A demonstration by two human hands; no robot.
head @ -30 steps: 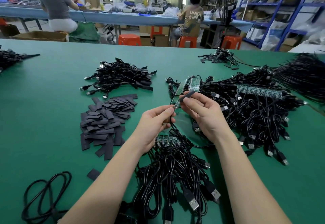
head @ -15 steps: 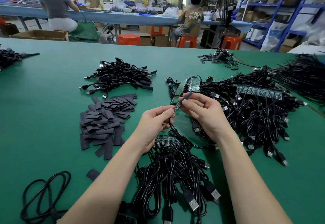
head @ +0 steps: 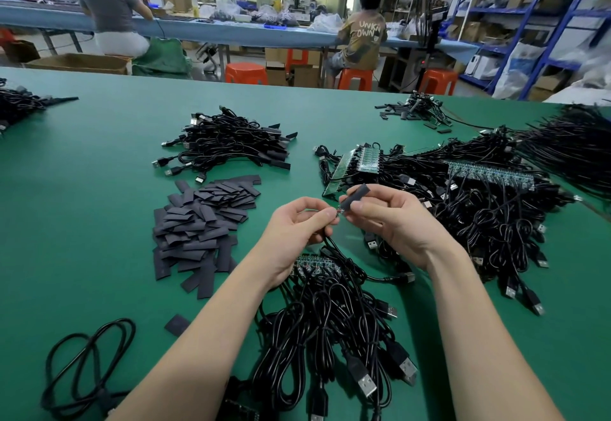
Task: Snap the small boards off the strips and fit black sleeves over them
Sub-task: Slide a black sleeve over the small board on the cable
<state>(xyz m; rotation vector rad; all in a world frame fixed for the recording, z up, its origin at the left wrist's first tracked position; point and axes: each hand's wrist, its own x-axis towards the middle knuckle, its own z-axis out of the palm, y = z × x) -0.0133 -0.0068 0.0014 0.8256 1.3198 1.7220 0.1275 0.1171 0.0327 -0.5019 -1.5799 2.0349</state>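
My right hand (head: 393, 222) pinches a black sleeve (head: 353, 197) that angles up and to the right. My left hand (head: 297, 229) pinches a small board (head: 339, 211) at the end of a black cable; only the board's tip shows, right at the sleeve's lower mouth. Under my wrists lies a strip of boards (head: 314, 263) with cables attached. Two more strips, a tilted strip (head: 357, 164) and a long strip (head: 492, 174), lie in the cable heap to the right. A pile of flat black sleeves (head: 201, 222) sits to the left.
A heap of sleeved cables (head: 228, 144) lies beyond the sleeve pile. A loose coiled cable (head: 86, 364) lies at the near left, with one stray sleeve (head: 177, 324) beside it. USB plugs (head: 363, 381) stick out near my forearms. People sit at a far bench.
The sleeve has slid down over the board, so less of the board shows between my fingertips. My hands stay in the same place above the near strip.
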